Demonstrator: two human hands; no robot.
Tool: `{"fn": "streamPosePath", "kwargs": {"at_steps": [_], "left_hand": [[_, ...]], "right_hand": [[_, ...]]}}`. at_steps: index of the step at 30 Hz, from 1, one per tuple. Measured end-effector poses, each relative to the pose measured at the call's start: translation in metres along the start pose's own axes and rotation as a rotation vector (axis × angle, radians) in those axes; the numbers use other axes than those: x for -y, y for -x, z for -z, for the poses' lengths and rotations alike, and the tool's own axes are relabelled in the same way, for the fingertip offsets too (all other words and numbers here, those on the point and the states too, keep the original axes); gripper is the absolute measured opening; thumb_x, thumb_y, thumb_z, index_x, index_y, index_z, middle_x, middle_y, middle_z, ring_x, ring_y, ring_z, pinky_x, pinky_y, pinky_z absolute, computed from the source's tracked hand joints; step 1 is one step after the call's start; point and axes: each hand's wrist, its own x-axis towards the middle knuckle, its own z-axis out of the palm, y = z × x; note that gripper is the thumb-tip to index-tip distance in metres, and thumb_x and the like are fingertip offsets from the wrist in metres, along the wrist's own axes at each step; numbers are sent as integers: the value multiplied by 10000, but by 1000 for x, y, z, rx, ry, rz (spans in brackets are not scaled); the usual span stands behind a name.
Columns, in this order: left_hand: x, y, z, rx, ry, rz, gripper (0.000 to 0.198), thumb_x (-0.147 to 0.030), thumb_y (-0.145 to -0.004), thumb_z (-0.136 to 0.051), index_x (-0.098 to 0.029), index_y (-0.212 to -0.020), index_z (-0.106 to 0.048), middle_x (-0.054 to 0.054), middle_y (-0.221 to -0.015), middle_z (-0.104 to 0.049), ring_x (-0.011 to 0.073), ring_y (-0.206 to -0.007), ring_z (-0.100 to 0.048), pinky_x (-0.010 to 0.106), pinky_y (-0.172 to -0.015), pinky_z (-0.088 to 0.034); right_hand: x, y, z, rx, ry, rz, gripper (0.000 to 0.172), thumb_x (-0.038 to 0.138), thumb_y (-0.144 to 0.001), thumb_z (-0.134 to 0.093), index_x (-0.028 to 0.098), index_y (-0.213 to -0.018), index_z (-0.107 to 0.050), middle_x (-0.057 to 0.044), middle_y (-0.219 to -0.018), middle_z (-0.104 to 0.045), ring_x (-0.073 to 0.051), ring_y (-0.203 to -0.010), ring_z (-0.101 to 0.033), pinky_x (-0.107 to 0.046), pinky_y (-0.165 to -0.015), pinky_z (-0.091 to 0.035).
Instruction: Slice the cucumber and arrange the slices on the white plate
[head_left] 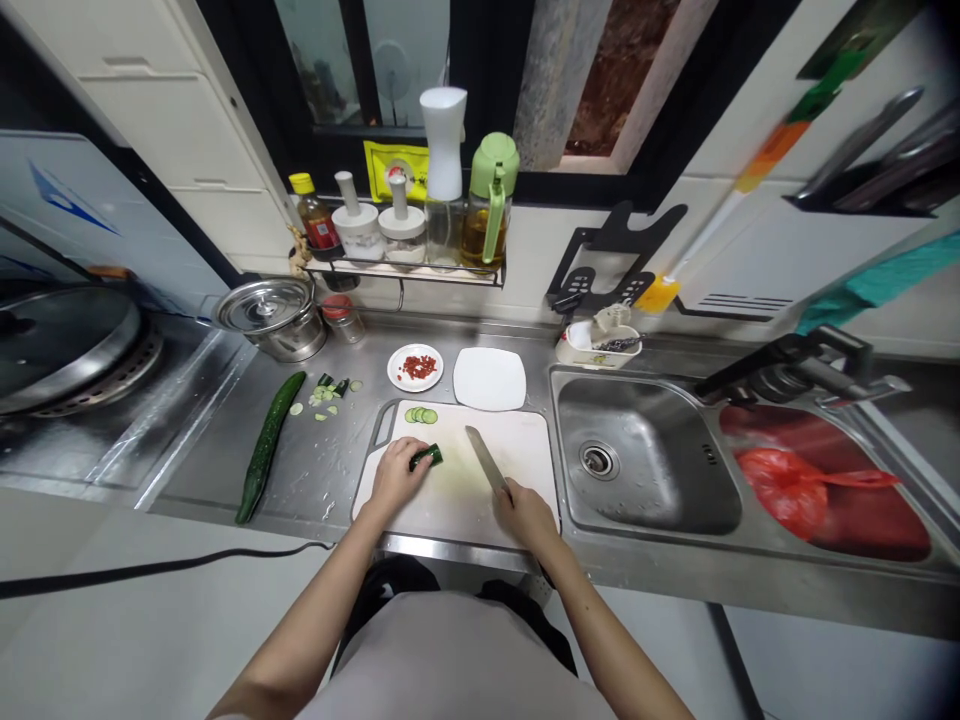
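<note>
My left hand (pixel 398 473) is closed around a short piece of cucumber (pixel 426 457) on the left part of a white cutting board (pixel 450 515). In my right hand (pixel 527 512) is the handle of a kitchen knife (pixel 486 459), its blade slanting up and left over the board, apart from the cucumber piece. Several cucumber slices (pixel 421 415) lie overlapped near the board's top left. Beyond the board sit a white plate with chopped red bits (pixel 418 367) and a bare square white plate (pixel 490 378). A whole cucumber (pixel 270 445) rests on the counter at left.
Cucumber scraps (pixel 322 395) lie on the steel counter. To the right is a sink (pixel 645 460), with a red plastic bag (pixel 787 490) in the second basin. A lidded steel pot (pixel 274 315) and a jar (pixel 343 318) stand behind at left, below a condiment shelf (pixel 412 270).
</note>
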Motion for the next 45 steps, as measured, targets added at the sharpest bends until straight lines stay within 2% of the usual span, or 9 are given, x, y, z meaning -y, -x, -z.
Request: {"fn": "streamPosePath", "kwargs": {"at_steps": [4, 12, 20, 28, 33, 38, 45], "left_hand": [[-3, 0, -3, 50, -18, 5, 284, -332, -826, -639, -237, -1093, -655, 55, -1119, -686, 216, -1053, -620, 346, -939, -482], [-6, 6, -3, 128, 44, 24, 294, -371, -857, -612, -242, -1116, -661, 39, -1124, -711, 197, -1028, -648, 307, -909, -495], [-1, 7, -10, 45, 52, -8, 286, -375, -901, -555, -235, -1122, -670, 56, -1144, -702, 197, -1069, -634, 329, -969, -484], [-6, 13, -14, 47, 39, -47, 276, -378, -930, -517, -255, -1107, -690, 49, -1123, -708, 172, -1026, -653, 294, -913, -514], [-3, 13, -19, -24, 36, -113, 259, -333, -936, -514, -273, -1081, -721, 45, -1147, -697, 165, -1043, -647, 310, -946, -515], [-1, 12, -19, -17, 39, -110, 257, -329, -933, -524, -271, -1074, -731, 53, -1146, -701, 174, -1041, -649, 340, -958, -523], [1, 12, -20, -33, 47, -143, 258, -326, -934, -521, -260, -1064, -734, 52, -1135, -706, 167, -1040, -650, 326, -964, -518]], "right_hand": [[1, -2, 3, 17, 5, -4, 251, 295, -985, -355, 203, -1016, -587, -68, -944, -699, -181, -851, -629, -258, -614, -282], [8, -3, 3, -14, 44, -3, 297, 287, -993, -324, 184, -1059, -595, -97, -963, -700, -208, -891, -648, -270, -668, -341], [27, 9, 6, -8, 72, 42, 312, 311, -1019, -300, 184, -1103, -572, -104, -957, -701, -214, -893, -661, -280, -691, -378], [46, 20, -1, 28, 69, 121, 358, 331, -1028, -258, 181, -1175, -548, -103, -939, -705, -216, -903, -666, -278, -725, -401], [51, 19, -3, -1, 82, 115, 358, 326, -1030, -246, 178, -1154, -547, -97, -897, -704, -222, -873, -673, -283, -696, -407], [53, 18, -3, -14, 76, 124, 343, 319, -1029, -257, 174, -1143, -546, -92, -885, -701, -221, -844, -675, -278, -676, -409], [54, 17, -3, 15, 86, 130, 344, 312, -1029, -251, 176, -1173, -532, -107, -930, -697, -229, -887, -670, -292, -713, -426]]}}
